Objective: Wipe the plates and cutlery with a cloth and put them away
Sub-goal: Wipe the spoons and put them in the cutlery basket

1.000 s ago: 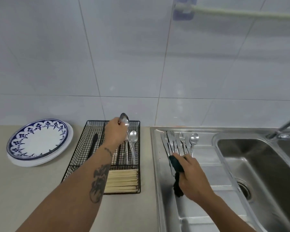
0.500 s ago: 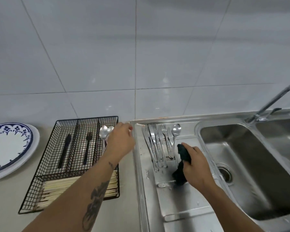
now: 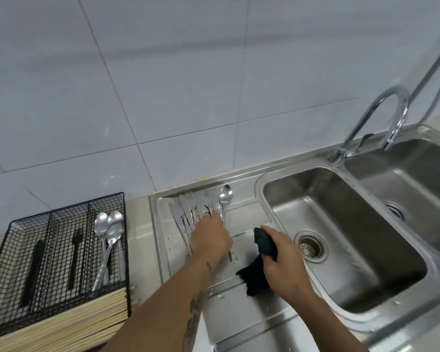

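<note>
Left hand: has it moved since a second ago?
Yes. The left hand went right, from over the wire basket to the cutlery on the sink drainboard. Whether it grips a piece is hidden.

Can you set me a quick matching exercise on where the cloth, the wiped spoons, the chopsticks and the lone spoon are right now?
Things:
1. dark cloth
2. wiped spoons
3. chopsticks
4. lone spoon

Places:
A. near compartment of the wire basket
B. on the drainboard, beside the forks
C. in the right hand
D. rightmost slot of the wire basket

Pairs: 1-C, 2-D, 3-A, 4-B
</note>
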